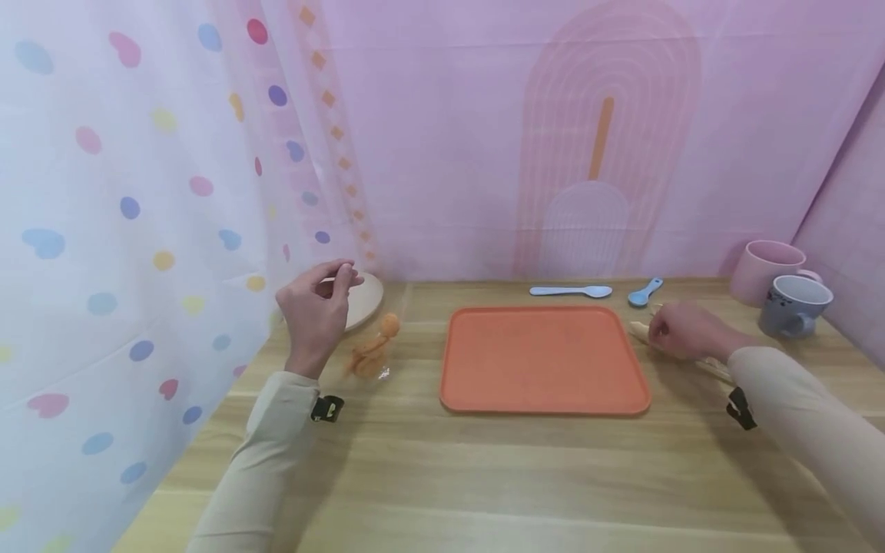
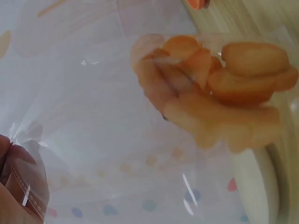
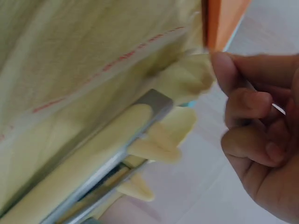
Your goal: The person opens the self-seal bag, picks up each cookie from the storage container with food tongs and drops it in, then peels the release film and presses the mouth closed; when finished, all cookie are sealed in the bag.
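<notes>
My left hand (image 1: pixel 313 311) is raised at the left, thumb and fingers pinching the gathered top of a clear plastic bag (image 2: pixel 100 93). Inside the bag are glossy orange and tan pieces (image 2: pixel 224 98), some rounded, some long. My right hand (image 3: pixel 261 116), fingers curled and thumb meeting the fingertips, is low over the right of the table. It pinches near the scalloped cream end of a pair of tongs (image 3: pixel 107 140) with grey metal edges. Clear plastic with a red-printed strip (image 3: pixel 112 65) lies along the tongs, reaching toward the fingertips.
An orange tray (image 1: pixel 542 361) lies mid-table. Behind it are a pale blue spoon (image 1: pixel 570 291) and a blue measuring spoon (image 1: pixel 644 293). A pink mug (image 1: pixel 764 273) and a grey mug (image 1: pixel 795 307) stand at right. A pale plate (image 1: pixel 364 303) is behind the left hand.
</notes>
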Demonstrator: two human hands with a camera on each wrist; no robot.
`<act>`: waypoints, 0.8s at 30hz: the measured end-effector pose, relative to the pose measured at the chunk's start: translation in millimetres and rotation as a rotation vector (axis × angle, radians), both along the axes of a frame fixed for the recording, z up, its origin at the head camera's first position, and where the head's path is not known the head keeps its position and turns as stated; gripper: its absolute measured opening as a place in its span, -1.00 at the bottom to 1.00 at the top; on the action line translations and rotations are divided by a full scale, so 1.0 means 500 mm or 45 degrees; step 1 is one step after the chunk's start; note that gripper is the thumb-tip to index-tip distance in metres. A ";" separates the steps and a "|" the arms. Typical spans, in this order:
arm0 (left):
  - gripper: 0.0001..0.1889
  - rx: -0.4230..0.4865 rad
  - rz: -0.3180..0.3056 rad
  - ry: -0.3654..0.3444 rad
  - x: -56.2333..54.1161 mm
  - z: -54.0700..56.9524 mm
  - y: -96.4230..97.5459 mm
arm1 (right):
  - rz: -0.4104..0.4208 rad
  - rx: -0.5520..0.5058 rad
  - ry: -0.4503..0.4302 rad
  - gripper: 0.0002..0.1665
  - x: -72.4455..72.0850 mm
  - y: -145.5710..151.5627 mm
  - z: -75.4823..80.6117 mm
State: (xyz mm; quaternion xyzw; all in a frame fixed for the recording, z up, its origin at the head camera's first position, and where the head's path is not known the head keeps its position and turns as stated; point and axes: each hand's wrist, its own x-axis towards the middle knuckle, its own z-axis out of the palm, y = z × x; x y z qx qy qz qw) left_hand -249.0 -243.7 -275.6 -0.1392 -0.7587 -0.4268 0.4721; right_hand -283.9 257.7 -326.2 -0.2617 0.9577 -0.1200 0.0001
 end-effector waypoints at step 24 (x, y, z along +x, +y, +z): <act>-0.82 0.057 -0.485 0.005 0.028 0.055 0.196 | 0.074 -1.257 -0.493 -0.56 0.028 -0.321 0.049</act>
